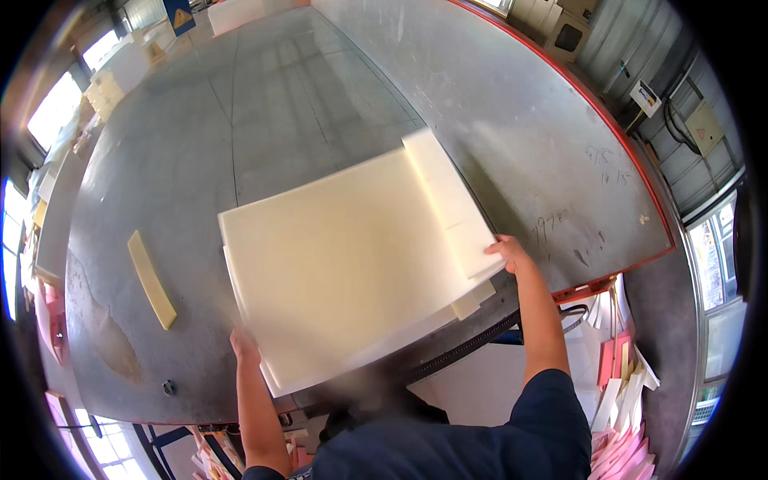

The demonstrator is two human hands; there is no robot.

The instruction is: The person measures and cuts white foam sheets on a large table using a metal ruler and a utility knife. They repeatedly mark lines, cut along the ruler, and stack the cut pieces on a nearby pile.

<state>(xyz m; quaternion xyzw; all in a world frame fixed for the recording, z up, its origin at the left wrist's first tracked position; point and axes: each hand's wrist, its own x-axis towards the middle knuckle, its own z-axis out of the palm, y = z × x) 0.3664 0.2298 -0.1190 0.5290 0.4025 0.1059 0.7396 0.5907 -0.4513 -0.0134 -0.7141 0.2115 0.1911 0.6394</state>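
We hold a stack of cream foam sheets [352,264] on the grey metal table [240,120], its near edge overhanging the table's front edge at six o'clock. Our left hand [244,348] grips the stack's corner at seven o'clock, fingers tucked under it, so how far they curl we cannot tell. Our right hand [512,254] clasps the edge at three o'clock, fingers closed over a narrower strip [452,200] lying on top. That loose strip could slide off if we tilt the stack, and the soft sheets may sag or fan apart. A yellow foam offcut [150,280] lies at nine o'clock, well apart.
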